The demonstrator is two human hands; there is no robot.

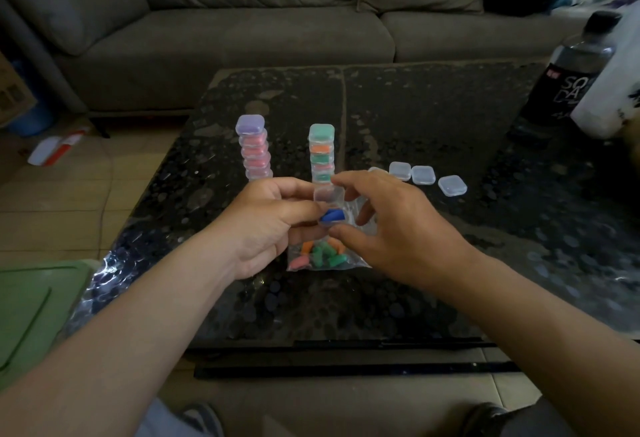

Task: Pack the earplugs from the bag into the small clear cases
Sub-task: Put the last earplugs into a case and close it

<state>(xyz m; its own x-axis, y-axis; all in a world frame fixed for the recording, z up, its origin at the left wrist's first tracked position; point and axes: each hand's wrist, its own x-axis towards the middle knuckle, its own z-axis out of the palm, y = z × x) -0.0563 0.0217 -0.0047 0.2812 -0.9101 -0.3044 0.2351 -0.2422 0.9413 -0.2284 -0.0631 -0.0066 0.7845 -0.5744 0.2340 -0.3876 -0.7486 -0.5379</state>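
Hands meet over the middle of the desk [433, 117]. Left hand [273, 225] pinches a small clear case [330, 209], lid up, w/ blue earplugs [333, 216] in the bottom half. Right hand [391, 228] is spread around the case from the other side, thumb just under it, fingers [348, 180] near the lid; can't tell if they touch it. Directly below the hands, nearer the desk's front edge, lies the bag [325, 256] w/ green, orange and pink earplugs inside. Behind the hands stand two stacks of filled cases: left stack [254, 147] mostly pink w/ a purple one on top, right stack [321, 152] green and orange. Toward the right edge, a row of empty cases [424, 178] lies flat. Dark bottle [568, 69] stands at the far right corner. Grey sofa [242, 20] runs beyond the far edge.
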